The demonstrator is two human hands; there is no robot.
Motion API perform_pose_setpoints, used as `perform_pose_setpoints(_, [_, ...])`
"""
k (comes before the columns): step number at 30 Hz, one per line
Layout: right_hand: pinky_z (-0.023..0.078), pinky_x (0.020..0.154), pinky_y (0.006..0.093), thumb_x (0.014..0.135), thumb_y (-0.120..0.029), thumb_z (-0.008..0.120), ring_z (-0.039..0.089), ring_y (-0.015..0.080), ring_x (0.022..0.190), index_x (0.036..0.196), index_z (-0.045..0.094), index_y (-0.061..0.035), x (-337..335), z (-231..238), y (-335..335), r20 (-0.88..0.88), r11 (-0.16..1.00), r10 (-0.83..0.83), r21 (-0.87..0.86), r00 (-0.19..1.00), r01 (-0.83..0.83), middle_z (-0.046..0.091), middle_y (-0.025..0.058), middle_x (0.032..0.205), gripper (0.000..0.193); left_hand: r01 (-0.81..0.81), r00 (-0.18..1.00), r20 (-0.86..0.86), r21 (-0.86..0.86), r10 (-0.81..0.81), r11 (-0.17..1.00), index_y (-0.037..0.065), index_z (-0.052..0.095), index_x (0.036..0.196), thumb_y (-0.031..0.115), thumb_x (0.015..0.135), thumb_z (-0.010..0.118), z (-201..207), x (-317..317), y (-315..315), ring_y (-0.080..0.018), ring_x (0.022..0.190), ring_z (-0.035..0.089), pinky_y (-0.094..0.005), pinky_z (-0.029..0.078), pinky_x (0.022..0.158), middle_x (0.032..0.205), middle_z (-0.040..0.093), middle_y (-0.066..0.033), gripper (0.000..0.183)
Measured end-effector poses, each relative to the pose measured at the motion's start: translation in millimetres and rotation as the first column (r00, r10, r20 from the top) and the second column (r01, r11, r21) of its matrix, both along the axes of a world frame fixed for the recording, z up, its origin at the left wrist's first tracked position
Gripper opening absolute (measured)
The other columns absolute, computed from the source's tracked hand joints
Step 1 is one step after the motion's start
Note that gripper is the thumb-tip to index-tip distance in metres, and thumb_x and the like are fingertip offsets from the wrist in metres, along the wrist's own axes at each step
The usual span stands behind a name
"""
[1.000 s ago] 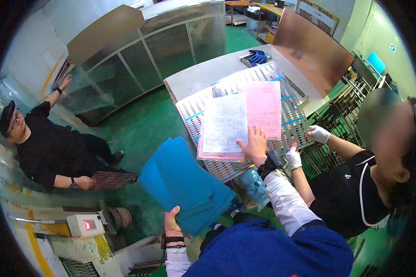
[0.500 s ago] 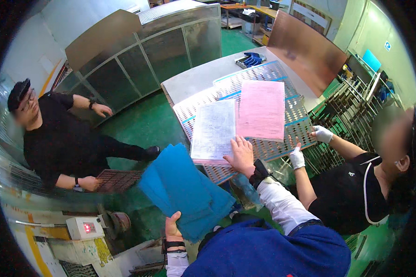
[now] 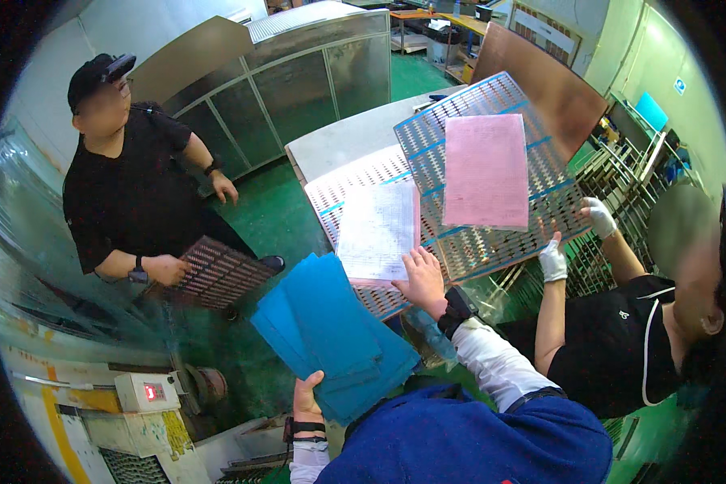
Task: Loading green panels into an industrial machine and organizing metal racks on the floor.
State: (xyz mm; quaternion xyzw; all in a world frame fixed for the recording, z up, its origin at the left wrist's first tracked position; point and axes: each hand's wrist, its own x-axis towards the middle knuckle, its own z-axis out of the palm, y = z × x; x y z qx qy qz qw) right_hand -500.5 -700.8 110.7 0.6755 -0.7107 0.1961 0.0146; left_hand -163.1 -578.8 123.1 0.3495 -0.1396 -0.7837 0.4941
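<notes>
My left hand (image 3: 307, 395) is closed on the lower edge of a fanned stack of thin blue sheets (image 3: 331, 323). My right hand (image 3: 423, 280), fingers spread, rests at the lower right corner of a white printed sheet (image 3: 375, 230), which lies over pink paper. Beneath it is a perforated metal panel (image 3: 324, 194) on the table. A second perforated panel with blue stripes (image 3: 427, 153), carrying a pink printed sheet (image 3: 486, 171), is tilted up at its near edge by a co-worker's gloved hands (image 3: 553, 258).
At the left, another co-worker (image 3: 129, 177) holds a dark perforated panel (image 3: 222, 274). The pale table (image 3: 339, 137) has a copper-coloured board (image 3: 532, 89) standing behind it. Metal racks (image 3: 613, 185) stand at the right; a control box (image 3: 147, 392) sits low left.
The striped panel with the pink sheet has shifted up and right in the gloved hands. The left co-worker has straightened and moved nearer. My hands stay nearly where they were.
</notes>
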Motion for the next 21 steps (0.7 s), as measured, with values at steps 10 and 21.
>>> perform_pose_setpoints(10, [0.038, 0.097, 0.045, 0.077, -0.034, 0.071, 0.05, 0.0336, 0.116, 0.111, 0.06, -0.0033, 2.4, -7.3, 31.1, 0.203, 0.995, 0.089, -0.067, 0.975, -0.077, 0.059, 0.0155, 0.118, 0.047, -0.004, 0.998, 0.057, 0.018, 0.003, 1.0, 0.003, 0.041, 0.133, 0.004, 0.073, 0.07, -26.5, 14.5, 18.3, -0.0312, 0.106, 0.058, -0.0457, 0.051, 0.09, 0.122, 0.055, -0.0137, 0.067])
perform_pose_setpoints(21, [0.042, 0.09, 0.0439, 0.078, -0.033, 0.07, 0.055, 0.0311, 0.105, 0.109, 0.062, -0.0071, -11.7, -22.3, 59.8, 0.294, 0.997, -0.026, 0.074, 0.955, 0.004, 0.063, 0.0115, 0.109, 0.041, -0.237, 0.969, 0.08, 0.058, 0.232, 0.97, 0.003, 0.04, 0.134, 0.004, 0.072, 0.069, -47.9, 61.0, 76.4, -0.0361, 0.111, 0.053, -0.0503, 0.048, 0.094, 0.124, 0.052, -0.0151, 0.069])
